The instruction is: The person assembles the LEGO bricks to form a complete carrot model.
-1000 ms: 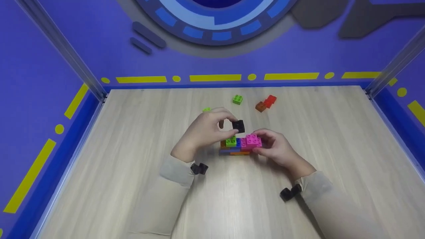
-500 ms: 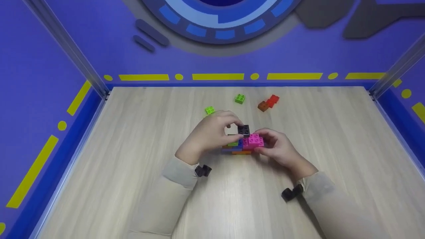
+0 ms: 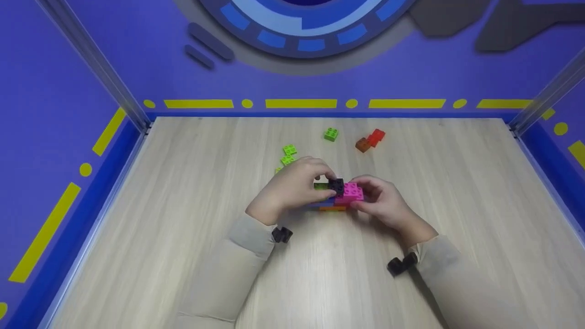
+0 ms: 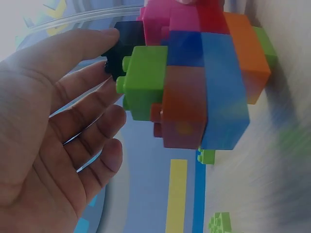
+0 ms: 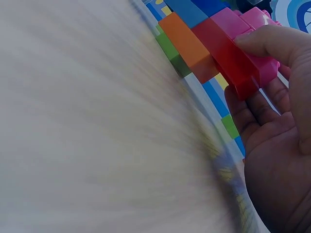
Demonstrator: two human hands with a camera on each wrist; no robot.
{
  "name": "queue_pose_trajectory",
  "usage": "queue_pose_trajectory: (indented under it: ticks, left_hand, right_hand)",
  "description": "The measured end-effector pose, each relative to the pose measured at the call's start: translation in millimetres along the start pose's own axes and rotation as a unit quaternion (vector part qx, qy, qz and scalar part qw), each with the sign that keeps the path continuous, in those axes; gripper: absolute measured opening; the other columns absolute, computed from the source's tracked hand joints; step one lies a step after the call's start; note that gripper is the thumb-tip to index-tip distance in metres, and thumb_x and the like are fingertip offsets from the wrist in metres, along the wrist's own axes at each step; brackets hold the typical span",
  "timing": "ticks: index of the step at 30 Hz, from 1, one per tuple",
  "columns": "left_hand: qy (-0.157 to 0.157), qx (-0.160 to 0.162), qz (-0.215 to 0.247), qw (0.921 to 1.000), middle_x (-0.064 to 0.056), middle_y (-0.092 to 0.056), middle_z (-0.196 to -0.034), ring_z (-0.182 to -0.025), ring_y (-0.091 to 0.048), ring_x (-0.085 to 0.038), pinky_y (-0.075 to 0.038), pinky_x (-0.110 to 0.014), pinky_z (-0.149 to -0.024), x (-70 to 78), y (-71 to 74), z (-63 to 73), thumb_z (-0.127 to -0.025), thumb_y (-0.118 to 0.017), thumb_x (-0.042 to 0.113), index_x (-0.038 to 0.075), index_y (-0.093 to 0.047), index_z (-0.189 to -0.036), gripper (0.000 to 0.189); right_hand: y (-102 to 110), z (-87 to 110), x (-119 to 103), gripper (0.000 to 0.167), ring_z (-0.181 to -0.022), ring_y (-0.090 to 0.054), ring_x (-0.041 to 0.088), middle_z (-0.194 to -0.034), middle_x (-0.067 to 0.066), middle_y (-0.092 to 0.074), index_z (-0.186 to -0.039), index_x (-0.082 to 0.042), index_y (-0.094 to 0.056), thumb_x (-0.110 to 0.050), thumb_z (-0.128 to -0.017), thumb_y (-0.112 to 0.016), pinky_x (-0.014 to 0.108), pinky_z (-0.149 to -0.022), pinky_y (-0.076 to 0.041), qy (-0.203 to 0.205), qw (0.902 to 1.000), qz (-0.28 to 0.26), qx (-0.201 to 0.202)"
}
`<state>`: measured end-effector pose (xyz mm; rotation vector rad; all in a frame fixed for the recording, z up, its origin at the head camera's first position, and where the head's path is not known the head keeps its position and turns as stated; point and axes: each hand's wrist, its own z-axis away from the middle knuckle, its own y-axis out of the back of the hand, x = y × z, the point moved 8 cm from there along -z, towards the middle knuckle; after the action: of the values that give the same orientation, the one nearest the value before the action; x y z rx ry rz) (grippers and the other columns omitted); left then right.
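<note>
My left hand (image 3: pixel 292 189) pinches a black toy brick (image 3: pixel 337 186) between thumb and fingertips, right at the top of a built stack of bricks. In the left wrist view the black brick (image 4: pixel 127 46) sits between a green brick (image 4: pixel 146 82) and the pink part of the stack. Brown (image 4: pixel 183 107), blue (image 4: pixel 223 92) and orange bricks (image 4: pixel 248 58) form the lower layers. My right hand (image 3: pixel 386 201) grips the stack's right end by its pink brick (image 3: pixel 353 192). Its thumb presses the pink side in the right wrist view, and fingers curl beneath the red brick (image 5: pixel 228 58).
Beyond the left hand lie loose light green bricks (image 3: pixel 289 149), one partly hidden by that hand. Farther back on the wooden table (image 3: pixel 205 151) are a green brick (image 3: pixel 331 134), a brown brick (image 3: pixel 363 145) and red bricks (image 3: pixel 376 136). Blue-purple walls (image 3: pixel 297 87) enclose the table.
My left hand has carried the black brick down and slightly right, from above the stack onto its top beside the pink brick. The right hand keeps its grip on the stack.
</note>
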<state>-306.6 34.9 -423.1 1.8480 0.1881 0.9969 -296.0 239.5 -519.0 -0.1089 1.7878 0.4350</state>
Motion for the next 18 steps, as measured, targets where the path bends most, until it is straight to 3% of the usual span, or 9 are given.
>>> queue_pose_trajectory:
  ticks: [12,18]
  left_hand:
    - [0.008,-0.013,-0.02,0.9997,-0.001,-0.083,-0.122,-0.117,-0.072,-0.024,-0.057,-0.042,-0.111,-2.5,-8.0,-1.0,-0.1,-0.089,0.028,0.013,-0.085,-0.123,0.028]
    - [0.003,-0.008,-0.016,0.9998,-0.001,-0.084,-0.118,-0.113,-0.071,-0.022,-0.057,-0.041,-0.109,-0.9,-8.4,-1.5,-0.099,-0.091,0.026,0.012,-0.085,-0.121,0.027]
  right_hand:
    - [-0.3,-0.6,-2.2,0.047,-0.116,-0.075,0.01,-0.126,-0.008,-0.079,-0.138,0.008,-0.069,0.01,-0.093,-0.082,0.019,-0.103,-0.059,0.009,1.0,0.0,-0.002]
    - [-0.9,0.8,-0.3,0.047,-0.114,-0.074,0.01,-0.126,-0.009,-0.078,-0.139,0.01,-0.067,0.01,-0.095,-0.082,0.02,-0.102,-0.06,-0.009,0.9999,-0.011,-0.004]
